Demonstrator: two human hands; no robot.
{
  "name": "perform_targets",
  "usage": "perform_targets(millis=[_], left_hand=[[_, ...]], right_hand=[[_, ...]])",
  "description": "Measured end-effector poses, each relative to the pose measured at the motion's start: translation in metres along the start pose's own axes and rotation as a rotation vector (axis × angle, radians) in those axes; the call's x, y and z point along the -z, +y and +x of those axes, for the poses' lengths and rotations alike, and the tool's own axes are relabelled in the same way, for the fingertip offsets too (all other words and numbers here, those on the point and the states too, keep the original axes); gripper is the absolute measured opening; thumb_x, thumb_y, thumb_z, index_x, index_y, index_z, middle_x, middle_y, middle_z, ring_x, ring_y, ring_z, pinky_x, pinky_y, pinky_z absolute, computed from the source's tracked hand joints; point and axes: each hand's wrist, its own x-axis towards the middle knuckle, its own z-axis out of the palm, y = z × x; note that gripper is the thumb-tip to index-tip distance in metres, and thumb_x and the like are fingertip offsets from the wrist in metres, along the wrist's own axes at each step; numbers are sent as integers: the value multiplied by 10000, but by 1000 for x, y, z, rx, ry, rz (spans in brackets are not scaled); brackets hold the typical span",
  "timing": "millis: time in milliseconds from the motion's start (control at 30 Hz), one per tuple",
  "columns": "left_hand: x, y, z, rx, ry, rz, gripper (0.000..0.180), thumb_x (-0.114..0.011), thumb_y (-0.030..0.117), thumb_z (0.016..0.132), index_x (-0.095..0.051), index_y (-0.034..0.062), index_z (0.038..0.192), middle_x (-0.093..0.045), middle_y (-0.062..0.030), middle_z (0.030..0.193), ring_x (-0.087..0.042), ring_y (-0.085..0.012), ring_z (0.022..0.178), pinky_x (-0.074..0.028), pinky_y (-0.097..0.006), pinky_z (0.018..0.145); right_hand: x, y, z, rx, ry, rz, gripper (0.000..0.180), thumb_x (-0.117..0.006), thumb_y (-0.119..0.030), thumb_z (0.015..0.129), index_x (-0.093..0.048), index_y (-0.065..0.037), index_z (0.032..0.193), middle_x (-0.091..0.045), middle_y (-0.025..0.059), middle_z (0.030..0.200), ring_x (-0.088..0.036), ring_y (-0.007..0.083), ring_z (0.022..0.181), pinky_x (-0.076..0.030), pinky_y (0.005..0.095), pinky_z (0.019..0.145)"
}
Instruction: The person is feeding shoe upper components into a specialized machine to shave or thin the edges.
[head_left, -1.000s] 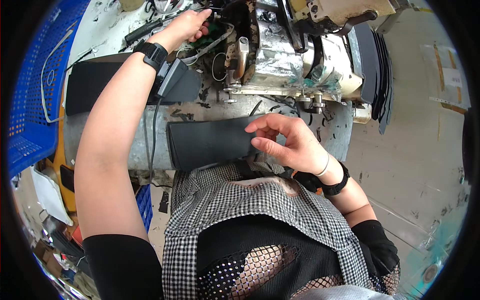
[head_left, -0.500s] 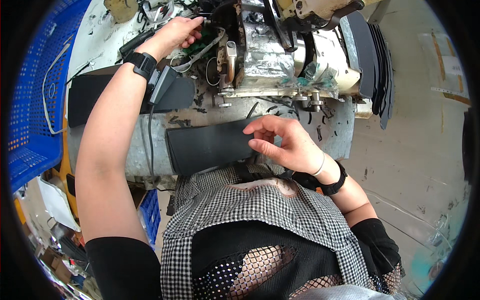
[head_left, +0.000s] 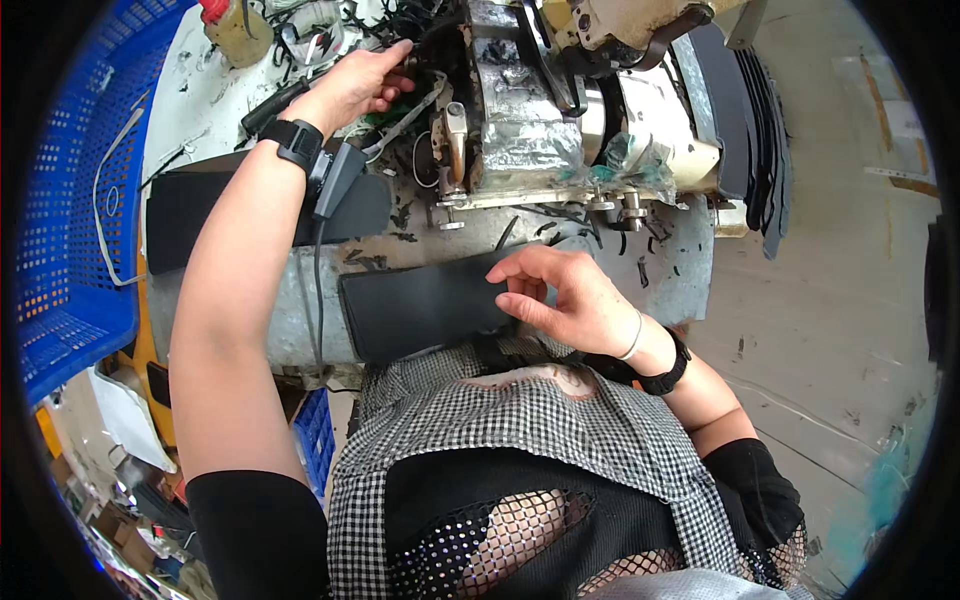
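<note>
My left hand (head_left: 362, 88) reaches to the left side of a worn, tape-covered machine (head_left: 528, 120). Its thumb lies against a dark part there and its fingers curl under; what they grip is hidden. Close to me, a stack of flat black pieces (head_left: 420, 303), like leather or thin sheet, lies on the metal work surface (head_left: 275, 300). Over its right end hovers or rests my right hand (head_left: 575, 300), thumb and bent fingers apart with nothing between them. Whether it touches the stack I cannot tell.
More black pieces (head_left: 190, 215) lie under my left forearm, and several hang at the machine's right (head_left: 762, 150). Black offcuts (head_left: 400, 215) litter the surface. A blue crate (head_left: 75, 230) stands at left. A red-capped bottle (head_left: 240, 35) and a black-handled tool (head_left: 272, 108) sit at the back.
The whole view has shifted slightly, so the scene sits a little lower and to the right. Both hands keep nearly the same pose and place.
</note>
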Motion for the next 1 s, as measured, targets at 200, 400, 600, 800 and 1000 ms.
perform_targets(millis=[200, 400, 600, 800, 1000], left_hand=[[0, -4, 5, -23, -20, -77, 178, -555, 263, 958, -504, 95, 932, -483, 22, 730, -380, -52, 553, -328, -203, 465], [-10, -6, 5, -158, 45, 100, 140, -492, 228, 974, -521, 91, 972, -422, 56, 729, -387, -49, 622, -330, -201, 485], [-2, -14, 8, -202, 11, 127, 217, -475, 233, 978, -553, 71, 1100, -405, 64, 737, -365, -50, 625, -324, -202, 515], [-11, 14, -19, -42, 152, 418, 411, -522, 296, 950, -489, 3, 1236, -482, 15, 760, -438, -73, 623, -387, -233, 541], [-23, 46, -125, -342, 74, 1044, 211, -677, 181, 824, -622, -17, 873, -640, -95, 707, -587, -137, 641, -485, -302, 613]], right_hand=[[1, 1, 1, -1, 2, -10, 214, -674, -79, 822, -615, -6, 1014, -567, 65, 745, -544, 125, 597, -454, 256, 543], [14, 14, -2, 14, 81, -214, 278, -714, -109, 774, -609, -23, 1016, -545, 79, 778, -553, 200, 641, -473, 303, 576], [21, 27, -11, 124, 61, -563, 582, -808, -190, 614, -567, -46, 1123, -541, 114, 1029, -518, 311, 990, -440, 403, 856], [29, 44, -17, 143, -7, -809, 811, -852, -223, 521, -504, -33, 1229, -513, 116, 1141, -483, 299, 1082, -392, 405, 937], [34, 57, -22, 107, 38, -788, 801, -856, -233, 516, -518, -40, 1216, -522, 113, 1138, -483, 298, 1088, -389, 399, 939]])
